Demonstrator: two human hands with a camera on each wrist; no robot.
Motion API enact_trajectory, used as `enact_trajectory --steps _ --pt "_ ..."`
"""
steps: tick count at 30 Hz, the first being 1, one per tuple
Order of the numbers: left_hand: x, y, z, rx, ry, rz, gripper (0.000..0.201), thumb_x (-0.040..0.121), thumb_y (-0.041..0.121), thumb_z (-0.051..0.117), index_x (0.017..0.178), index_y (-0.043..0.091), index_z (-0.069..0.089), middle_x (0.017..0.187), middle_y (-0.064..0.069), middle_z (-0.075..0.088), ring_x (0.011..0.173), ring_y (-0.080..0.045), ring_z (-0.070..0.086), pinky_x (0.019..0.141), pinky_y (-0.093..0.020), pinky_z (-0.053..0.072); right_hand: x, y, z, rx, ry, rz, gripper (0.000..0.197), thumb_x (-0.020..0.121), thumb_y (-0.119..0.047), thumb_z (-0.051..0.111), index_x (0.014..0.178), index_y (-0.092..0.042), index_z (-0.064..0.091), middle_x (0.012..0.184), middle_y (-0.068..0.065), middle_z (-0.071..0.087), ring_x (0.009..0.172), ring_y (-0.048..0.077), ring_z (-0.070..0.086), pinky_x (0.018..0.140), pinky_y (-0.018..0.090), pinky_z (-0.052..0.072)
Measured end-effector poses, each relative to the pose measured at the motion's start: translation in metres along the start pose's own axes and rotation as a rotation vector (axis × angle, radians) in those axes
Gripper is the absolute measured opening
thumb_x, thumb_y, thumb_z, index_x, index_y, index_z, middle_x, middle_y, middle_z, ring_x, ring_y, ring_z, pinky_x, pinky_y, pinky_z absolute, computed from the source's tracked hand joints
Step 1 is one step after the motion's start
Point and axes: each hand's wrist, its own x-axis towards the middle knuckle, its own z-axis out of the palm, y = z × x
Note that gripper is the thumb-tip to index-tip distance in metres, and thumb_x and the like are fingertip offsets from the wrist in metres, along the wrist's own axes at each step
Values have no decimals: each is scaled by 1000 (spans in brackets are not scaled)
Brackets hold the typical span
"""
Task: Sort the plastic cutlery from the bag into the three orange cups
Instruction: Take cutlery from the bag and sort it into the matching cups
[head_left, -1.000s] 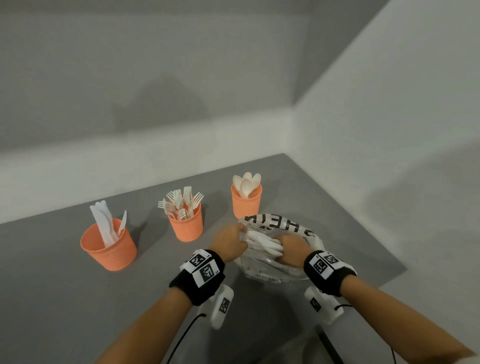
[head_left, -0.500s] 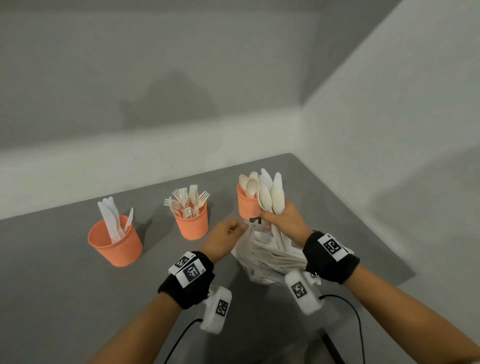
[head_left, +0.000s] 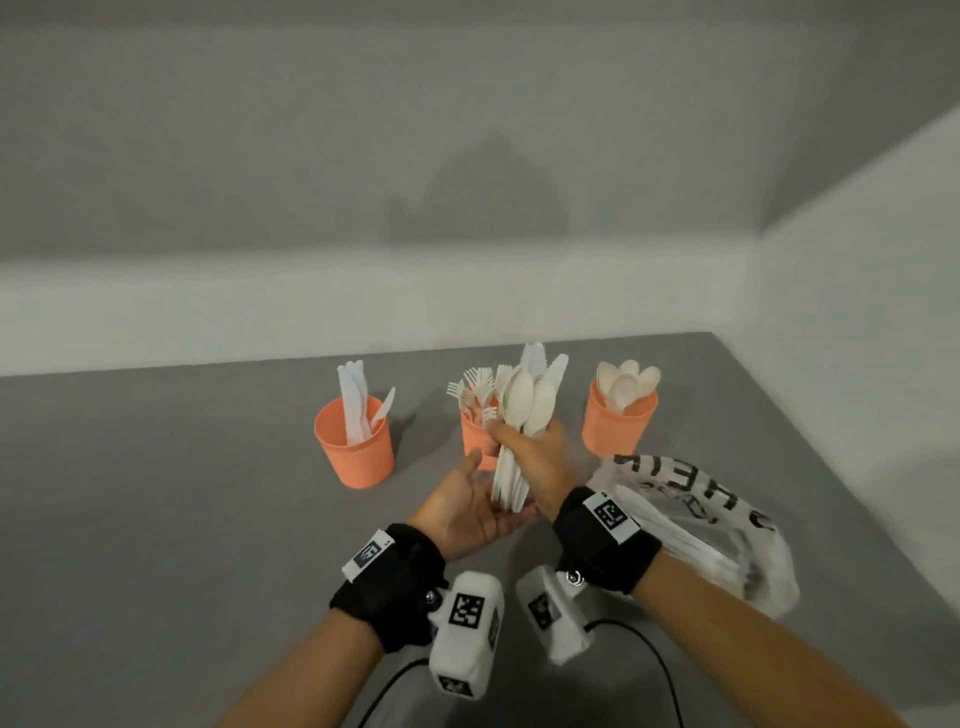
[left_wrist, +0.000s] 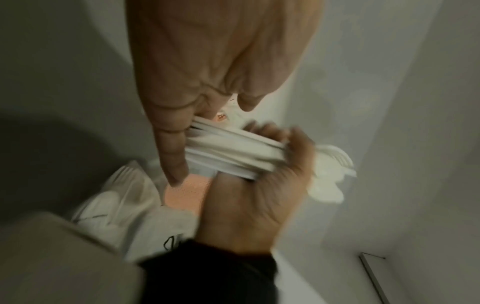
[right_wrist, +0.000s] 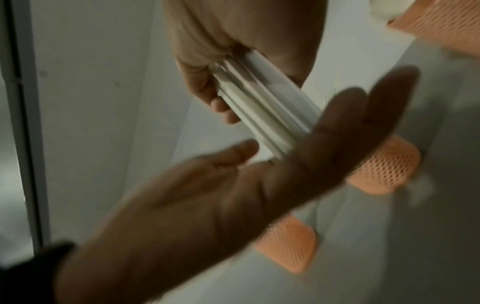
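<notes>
Gripping a bundle of cutlery (head_left: 522, 431) upright, the right hand (head_left: 540, 457) curls round it. The left hand (head_left: 470, 506) lies flat-fingered at its seven o'clock, touching the handle ends.

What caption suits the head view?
Right hand grips a cutlery bundle above the open left hand, before three orange cups.

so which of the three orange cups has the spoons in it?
The rightmost cup, nearest the bag. Rounded spoon bowls stick out of it; the middle cup shows fork tines, the left cup knife blades.
</notes>
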Motion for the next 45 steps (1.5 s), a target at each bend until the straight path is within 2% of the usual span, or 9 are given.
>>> enact_trajectory --steps 4,7,12,17,22,26,31,36,45 --pt "-5 8 -12 109 40 3 80 91 66 18 126 3 52 101 -12 65 87 -21 64 75 -32 55 0 21 21 -12 27 80 21 81 4 59 100 -2 54 45 -4 53 37 8 50 45 19 45" --pt "-11 11 -23 371 108 47 71 82 74 28 99 12 57 88 -5 59 86 -19 55 80 -31 43 6 28 27 6 10 117 15 82 4 53 93 -7 49 38 -4 41 32 8 38 38 18 36" --pt "-18 30 -31 430 32 313 36 78 37 66 94 7 54 67 -4 64 57 -15 62 60 -27 52 -3 22 28 -58 -470 273 4 79 -14 55 80 -11 56 38 -8 36 30 4 31 35 15 31" --pt "-22 39 -29 177 -56 346 25 81 15 63 104 9 61 85 -8 67 85 -17 70 56 -24 55 -17 15 31 -42 -784 507 27 78 -17 51 51 -19 51 37 -8 37 33 5 37 49 22 46" --pt "-9 34 -19 439 346 545 16 84 3 61 69 5 56 59 -6 60 55 -10 66 51 -19 52 -8 18 31 -367 -647 326 15 81 -8 57 68 -13 63 56 4 60 50 15 59 53 23 51" --pt "4 32 -16 549 520 669 11 81 9 67 77 3 59 67 -6 62 54 -10 59 54 -22 47 -9 30 37 -509 -491 206 11 69 -17 54 76 -19 61 68 20 66 60 32 60 63 54 55" --pt "6 34 -15 580 420 652 38 79 27 72 108 10 53 100 -4 66 89 -14 65 71 -21 53 -7 25 31 -126 -421 392 13 95 -16 45 84 -12 49 46 -1 37 32 7 34 36 17 31" --pt "5 39 -24 580 542 800 33 86 19 64 114 4 55 97 -7 61 88 -18 59 57 -8 48 5 23 16 25 -428 389 15 93 -32 55 105 -23 52 55 -1 49 32 5 33 34 15 31" --pt "16 52 -19 584 563 837 31 86 21 65 110 3 57 100 -18 65 71 -19 63 50 -18 52 2 23 10 -82 -475 297 16 92 -33 56 105 -25 52 58 -1 52 39 6 44 38 18 38"
